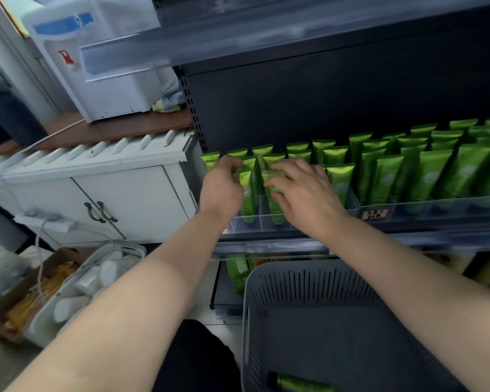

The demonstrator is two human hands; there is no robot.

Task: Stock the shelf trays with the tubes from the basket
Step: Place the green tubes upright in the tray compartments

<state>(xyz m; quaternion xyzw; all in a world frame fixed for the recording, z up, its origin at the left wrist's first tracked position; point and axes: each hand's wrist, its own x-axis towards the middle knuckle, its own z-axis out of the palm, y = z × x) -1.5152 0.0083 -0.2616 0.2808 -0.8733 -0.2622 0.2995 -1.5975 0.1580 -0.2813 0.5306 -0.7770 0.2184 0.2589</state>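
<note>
**Head view: seating green tubes in the left shelf trays**

Head view showing green tubes (391, 176) standing upright, crimped ends up and caps down, in rows inside the clear shelf trays (408, 207). Looking glossy and metallic green, each with a pale round mark on the front. Probably handling light, soft-walled and a little slick; best pinching near the flat crimped top or across the broad faces, since squeezing the middle would likely dent it.

Working at the left end of the shelf. Left hand (224, 185) curling loosely around the top of a tube (246, 190) in a leftmost compartment, fingers bent; full grip hard to confirm. Right hand (303, 190) spreading over the neighbouring tube (275, 193), fingertips pressing on its upper part, seemingly nudging it straight rather than clasping it.

Sitting below, a grey slotted basket (309, 284), nearly bare, with one more tube (300, 384) lying on its side at the near edge. Suggesting the stocking is almost finished.

Standing off to the left, a white cabinet (96, 188); resting on the floor beside it, a box of orange packets (34, 298).
</note>
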